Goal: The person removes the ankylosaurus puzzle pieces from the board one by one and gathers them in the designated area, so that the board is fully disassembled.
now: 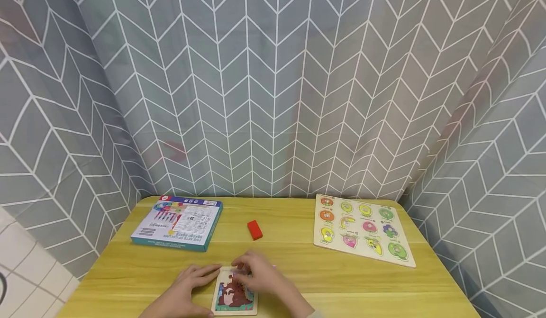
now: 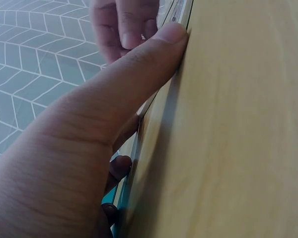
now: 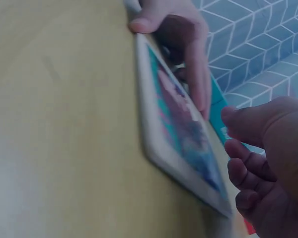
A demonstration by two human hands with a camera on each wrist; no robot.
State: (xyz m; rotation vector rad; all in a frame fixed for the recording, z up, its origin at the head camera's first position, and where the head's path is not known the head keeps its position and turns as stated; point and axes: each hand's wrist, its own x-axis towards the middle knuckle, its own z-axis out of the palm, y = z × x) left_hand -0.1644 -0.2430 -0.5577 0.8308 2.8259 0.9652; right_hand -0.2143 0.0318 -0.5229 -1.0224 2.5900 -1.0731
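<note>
From here I see 1 small picture puzzle (image 1: 232,296) lying flat on the near part of the bench (image 1: 298,270), between the person's 2 hands. The left hand (image 1: 187,287) spreads thumb and fingers along its left side, touching it; the right hand (image 1: 260,273) curves loosely over its upper part, thumb apart, nothing visible in its fingers. I'd guess the puzzle is light, stiff, smooth and hardly fragile, best held by its pale rim (image 1: 234,313). Farther back I count 1 red block (image 1: 255,230), 1 flat box (image 1: 177,225) and 1 board (image 1: 359,235) with 12 fruit pictures (image 1: 369,226).
</note>
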